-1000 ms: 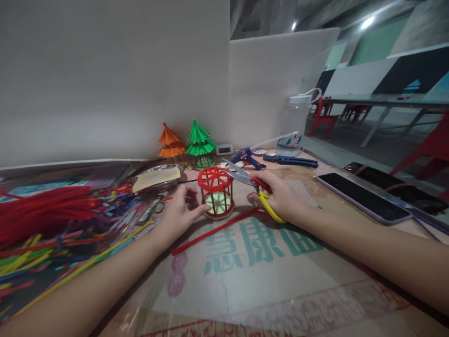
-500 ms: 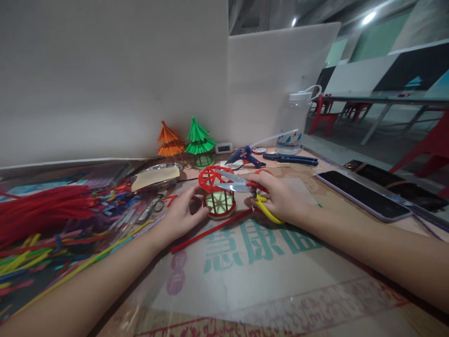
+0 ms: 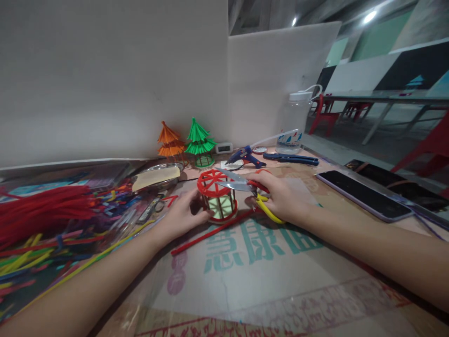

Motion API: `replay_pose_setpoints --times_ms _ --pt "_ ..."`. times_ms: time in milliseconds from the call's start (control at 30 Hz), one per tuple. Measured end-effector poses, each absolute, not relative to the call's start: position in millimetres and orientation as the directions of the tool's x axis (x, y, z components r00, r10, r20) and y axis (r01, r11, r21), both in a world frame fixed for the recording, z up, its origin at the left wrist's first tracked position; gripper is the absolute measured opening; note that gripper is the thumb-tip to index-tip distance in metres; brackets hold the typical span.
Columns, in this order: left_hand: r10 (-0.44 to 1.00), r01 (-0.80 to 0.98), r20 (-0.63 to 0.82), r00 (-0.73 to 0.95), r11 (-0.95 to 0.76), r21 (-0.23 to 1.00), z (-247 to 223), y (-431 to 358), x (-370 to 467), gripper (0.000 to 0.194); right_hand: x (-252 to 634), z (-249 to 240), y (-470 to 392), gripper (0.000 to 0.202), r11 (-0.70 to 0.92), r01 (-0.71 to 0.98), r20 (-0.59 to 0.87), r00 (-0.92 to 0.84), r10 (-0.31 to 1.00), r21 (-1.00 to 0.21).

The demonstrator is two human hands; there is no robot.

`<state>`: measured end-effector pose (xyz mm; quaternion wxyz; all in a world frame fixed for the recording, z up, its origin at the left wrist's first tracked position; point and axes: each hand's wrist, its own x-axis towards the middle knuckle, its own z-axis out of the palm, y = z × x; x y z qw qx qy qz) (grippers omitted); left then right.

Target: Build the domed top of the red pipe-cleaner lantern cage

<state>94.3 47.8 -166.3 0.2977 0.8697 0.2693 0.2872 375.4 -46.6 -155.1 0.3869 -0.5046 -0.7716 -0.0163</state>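
My left hand grips the side of a small round pavilion frame, which has a spoked red top ring, dark posts and a pale green base. In my right hand is a pair of scissors with red and yellow handles. Their blades are apart and reach over the right side of the red ring; whether they touch it I cannot tell. A red pipe cleaner lies slantwise on the table sheet in front of the frame, its right end passing under my right hand.
Behind stand an orange pavilion, a green pavilion, a blue glue gun and a water bottle. Pliers and a phone lie right. Red pipe cleaners and colourful scraps fill the left; a metal dish sits behind my left hand.
The pavilion frame has tipped more upright and shifted slightly right at its base, its red top now seen flatter. The scissors remain almost in place, still apart at the blades.
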Motion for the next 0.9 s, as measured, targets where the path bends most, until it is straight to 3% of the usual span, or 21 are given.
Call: replay_pose_setpoints --times_ms 133,367,533,733,900 --pt "0.663 0.254 0.343 0.665 -0.633 0.731 -166.8 45.3 95.2 0.029 375.0 -151.7 -49.0 0.046 0.495 0.803 0.631 -0.202 0.749 -0.330" --pt "0.719 0.215 0.239 0.653 -0.478 0.851 -163.0 30.1 100.1 0.033 366.8 -133.5 -63.3 0.042 0.400 0.903 0.603 -0.234 0.763 -0.157" --pt "0.690 0.176 0.292 0.662 -0.522 0.835 -167.2 28.0 100.7 0.025 370.1 -139.8 -59.8 0.041 0.457 0.875 0.639 -0.262 0.723 -0.159" --pt "0.664 0.142 0.289 0.689 -0.515 0.845 -169.3 24.0 100.4 0.043 372.3 -145.8 -55.1 0.039 0.474 0.855 0.648 -0.240 0.723 -0.212" --pt "0.702 0.164 0.292 0.650 -0.505 0.847 -166.4 18.3 103.6 0.034 370.9 -144.9 -55.6 0.034 0.484 0.849 0.663 -0.238 0.710 -0.213"
